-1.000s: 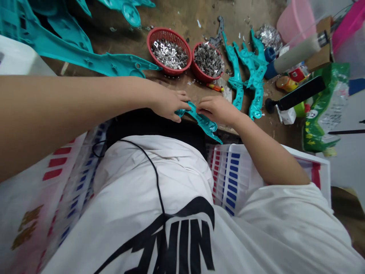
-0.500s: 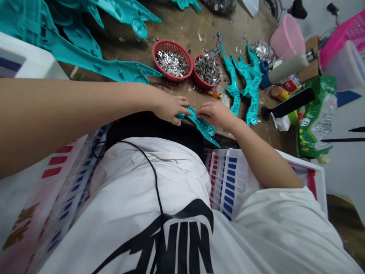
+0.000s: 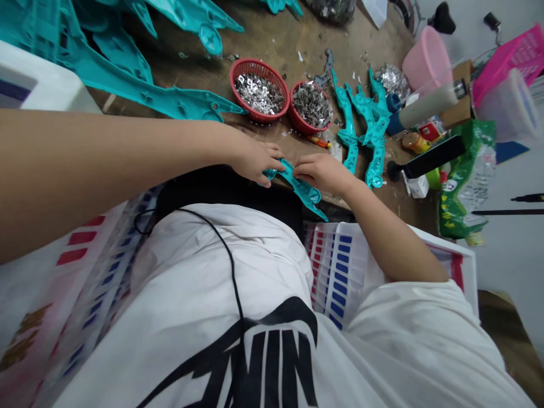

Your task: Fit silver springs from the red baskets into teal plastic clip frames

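Observation:
A teal moulded plastic part [image 3: 305, 194] lies across the table's near edge, its right end sticking out over the edge. My left hand [image 3: 254, 161] grips its left end, with the fingers lying over the top. At the middle of the part, my right hand [image 3: 323, 172] has thumb and fingers pinched together against the surface; whatever is between the fingertips is hidden. Just beyond the hands stand a red basket of flat metal clips [image 3: 259, 90] and a smaller red basket of small metal pieces [image 3: 311, 106]. An orange-yellow tool [image 3: 319, 141] lies by the smaller basket.
Large teal parts [image 3: 148, 99] are heaped at the left, and several narrower ones [image 3: 369, 130] lie right of the baskets. Further right are a phone-like black holder [image 3: 437, 158], a green bag [image 3: 465, 181] and a pink bucket [image 3: 427, 56]. White plastic crates [image 3: 340, 272] flank my body.
Both hands keep almost the same place on the teal part. The view has shifted slightly; nothing has visibly been picked up or let go.

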### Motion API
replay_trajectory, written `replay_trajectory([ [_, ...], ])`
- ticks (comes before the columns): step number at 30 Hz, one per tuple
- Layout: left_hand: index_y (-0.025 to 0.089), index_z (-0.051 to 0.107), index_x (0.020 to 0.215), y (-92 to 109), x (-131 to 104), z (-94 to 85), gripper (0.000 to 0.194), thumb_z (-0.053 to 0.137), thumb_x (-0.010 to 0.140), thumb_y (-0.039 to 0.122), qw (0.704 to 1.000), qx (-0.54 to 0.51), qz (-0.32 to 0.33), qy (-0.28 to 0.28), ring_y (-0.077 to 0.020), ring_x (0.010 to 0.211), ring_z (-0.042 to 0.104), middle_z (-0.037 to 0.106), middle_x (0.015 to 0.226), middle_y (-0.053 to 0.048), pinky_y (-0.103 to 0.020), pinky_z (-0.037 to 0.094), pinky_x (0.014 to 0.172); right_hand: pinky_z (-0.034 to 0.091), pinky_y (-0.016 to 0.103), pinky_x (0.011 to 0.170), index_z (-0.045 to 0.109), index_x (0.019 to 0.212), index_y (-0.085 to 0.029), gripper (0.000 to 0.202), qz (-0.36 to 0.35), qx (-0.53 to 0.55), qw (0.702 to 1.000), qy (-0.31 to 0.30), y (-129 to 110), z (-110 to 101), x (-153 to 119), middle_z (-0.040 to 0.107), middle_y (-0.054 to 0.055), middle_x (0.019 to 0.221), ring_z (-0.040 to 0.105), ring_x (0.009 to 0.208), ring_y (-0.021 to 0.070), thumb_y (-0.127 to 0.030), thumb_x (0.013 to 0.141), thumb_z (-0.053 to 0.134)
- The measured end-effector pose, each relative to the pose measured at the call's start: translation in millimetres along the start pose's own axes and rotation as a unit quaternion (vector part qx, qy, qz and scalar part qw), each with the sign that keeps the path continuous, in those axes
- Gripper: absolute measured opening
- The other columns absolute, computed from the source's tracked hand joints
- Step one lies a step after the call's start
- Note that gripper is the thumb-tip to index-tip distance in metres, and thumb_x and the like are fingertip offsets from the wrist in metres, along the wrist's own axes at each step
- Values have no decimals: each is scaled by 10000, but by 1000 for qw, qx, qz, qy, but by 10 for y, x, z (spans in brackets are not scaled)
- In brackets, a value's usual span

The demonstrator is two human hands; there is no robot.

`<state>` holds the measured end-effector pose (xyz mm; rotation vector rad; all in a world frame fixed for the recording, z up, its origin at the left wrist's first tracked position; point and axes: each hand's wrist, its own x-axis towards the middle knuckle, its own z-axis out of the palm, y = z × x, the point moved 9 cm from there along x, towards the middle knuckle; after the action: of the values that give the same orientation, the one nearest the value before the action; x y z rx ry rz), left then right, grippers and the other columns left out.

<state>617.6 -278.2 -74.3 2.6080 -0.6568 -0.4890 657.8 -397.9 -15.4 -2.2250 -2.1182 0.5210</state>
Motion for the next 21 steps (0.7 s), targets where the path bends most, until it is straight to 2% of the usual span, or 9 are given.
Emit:
replay_trajectory([
  [3,354,716,1705,-36,0,-12,786,794,958,582,1000,2,0,6,-426,1815,408,595,1870,-96,-583,353,1478,563,401,998,906,1382,-199,365,55,19,997,44,203,-180,-33,864,179,1340,788,1160,308,-299,1130,662],
  [5,358,730,1684,-74,-25,-55,747,794,975,585,1000,5,-8,21,-433,1792,434,628,1839,-97,-606,374,1464,582,459,1065,890,1434,-177,408,135,-5,985,103,485,-392,-113,856,207,1368,786,1210,349,-313,1134,650],
  [7,346,764,1633,-111,-72,-123,688,808,989,586,999,9,-30,36,-443,1754,470,678,1785,-100,-623,398,1444,588,515,1089,894,1405,-141,414,221,-44,966,129,803,-524,-208,864,239,1293,786,1202,392,-297,1134,623],
  [9,318,798,1572,-105,-138,-214,628,820,1000,575,997,23,-58,47,-452,1709,506,721,1726,-105,-633,423,1419,602,523,1063,898,1373,-120,404,281,-75,952,98,1063,-479,-235,871,255,1209,786,1153,410,-266,1105,634],
  [11,292,830,1509,-17,-206,-333,550,804,1022,546,994,52,-73,61,-447,1667,540,761,1655,-110,-617,449,1396,613,490,1025,897,1366,-114,404,308,-98,945,49,1204,-328,-177,871,267,1249,785,1129,398,-231,1067,652],
  [13,268,856,1455,138,-257,-445,475,758,1054,505,992,79,-73,70,-428,1611,601,796,1569,-124,-565,490,1360,609,458,1005,897,1362,-99,415,321,-119,939,28,1220,-216,-74,853,286,1359,788,1157,388,-197,1057,633],
  [15,243,866,1431,285,-287,-521,442,698,1082,456,990,96,-76,70,-414,1527,681,813,1505,-154,-520,547,1294,598,452,993,901,1351,-89,424,335,-133,932,28,1150,-205,10,838,299,1416,791,1197,399,-170,1065,599],
  [18,228,871,1414,397,-299,-563,428,635,1093,384,987,115,-93,64,-420,1434,755,811,1493,-179,-498,620,1178,582,444,933,919,1294,-101,394,355,-131,925,17,958,-303,5,865,293,1328,806,1138,406,-144,1038,624],
  [21,225,903,1330,391,-288,-603,397,615,1094,362,983,121,-110,85,-429,1399,778,829,1435,-180,-488,647,1125,547,419,850,937,1171,-111,316,344,-119,931,11,660,-436,-100,889,262,1139,801,985,373,-149,991,680],
])
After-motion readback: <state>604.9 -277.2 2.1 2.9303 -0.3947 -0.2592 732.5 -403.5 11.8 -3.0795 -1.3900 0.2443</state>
